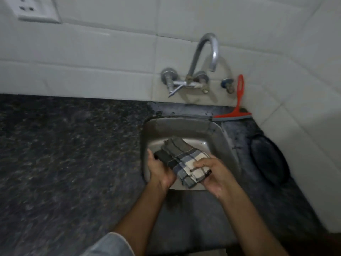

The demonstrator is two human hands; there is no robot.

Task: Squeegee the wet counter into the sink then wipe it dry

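A folded checked cloth [181, 157], grey, blue and cream, is held over the steel sink [186, 126]. My left hand [160, 169] grips its dark left end and my right hand [212, 174] grips its cream right end. The red squeegee [238, 106] leans against the tiled wall behind the sink's right corner, blade down on the counter. The dark speckled counter [64, 154] stretches to the left of the sink.
A curved chrome tap [203, 54] with its valves juts from the white tiled wall above the sink. A round black object [267, 159] lies on the counter right of the sink. A white wall socket [36, 10] is at the top left.
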